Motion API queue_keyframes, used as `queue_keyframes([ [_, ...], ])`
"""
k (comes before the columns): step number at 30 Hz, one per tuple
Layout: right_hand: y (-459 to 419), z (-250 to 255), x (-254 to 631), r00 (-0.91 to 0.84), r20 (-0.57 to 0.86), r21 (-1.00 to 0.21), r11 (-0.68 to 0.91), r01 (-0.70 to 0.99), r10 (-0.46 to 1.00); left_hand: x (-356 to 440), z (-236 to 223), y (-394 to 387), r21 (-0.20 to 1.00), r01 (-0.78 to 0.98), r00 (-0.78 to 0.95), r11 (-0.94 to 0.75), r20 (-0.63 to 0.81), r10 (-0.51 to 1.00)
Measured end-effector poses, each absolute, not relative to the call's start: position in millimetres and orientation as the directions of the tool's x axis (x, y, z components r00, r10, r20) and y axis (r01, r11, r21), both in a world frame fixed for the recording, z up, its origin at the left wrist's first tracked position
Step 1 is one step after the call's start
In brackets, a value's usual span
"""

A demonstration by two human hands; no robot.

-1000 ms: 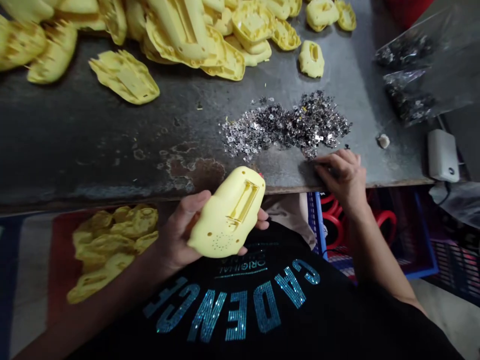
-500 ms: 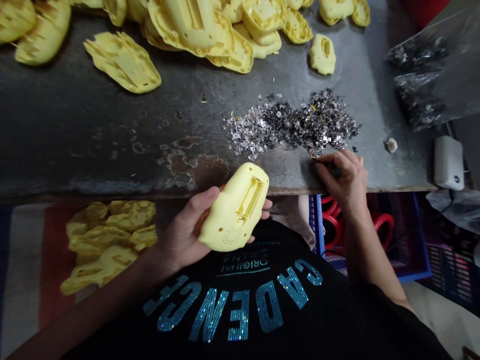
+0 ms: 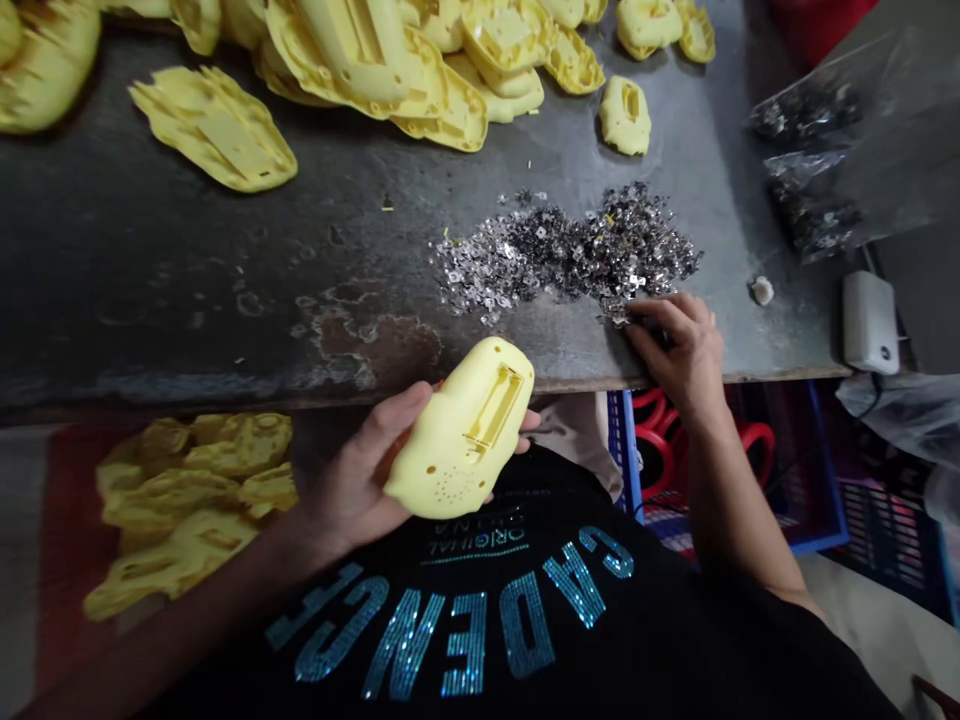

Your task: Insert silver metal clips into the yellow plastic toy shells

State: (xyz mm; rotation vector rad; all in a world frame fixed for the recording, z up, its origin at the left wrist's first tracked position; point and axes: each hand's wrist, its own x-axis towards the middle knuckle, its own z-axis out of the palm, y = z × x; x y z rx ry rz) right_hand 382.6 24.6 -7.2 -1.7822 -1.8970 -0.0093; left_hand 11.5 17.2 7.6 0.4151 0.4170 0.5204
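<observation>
My left hand [image 3: 352,475] is shut on a yellow plastic housing shell [image 3: 461,440], its open side up, showing a rectangular recess and a small grid of speaker holes. Just above it, on the metal table, lies a pile of small silvery and dark metal parts [image 3: 562,255]. My right hand [image 3: 679,345] rests at the pile's near right edge, fingers curled down. Whether its fingertips hold a piece is hidden.
Yellow plastic shells [image 3: 360,60] lie heaped along the far side of the worn metal table [image 3: 187,280]. More shells [image 3: 187,505] sit below its near edge at left. Plastic bags of dark parts [image 3: 810,180], a white box [image 3: 870,322] and a blue crate [image 3: 814,470] stand at right.
The view has shifted slightly. My left hand has turned the shell a little, and my right hand stays at the pile's edge.
</observation>
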Motion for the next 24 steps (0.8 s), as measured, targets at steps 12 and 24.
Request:
queue_keyframes([
  [12,11,-1,380,-0.038,0.37,-0.376,0.187,0.907,0.928,14,6,16,0.467,-0.357,0.778,0.809,-0.33,0.534],
  [24,18,13,394,0.08,0.144,-0.622,0.027,0.783,0.986,16,12,13,0.501,-0.349,0.771,0.792,-0.327,0.547],
])
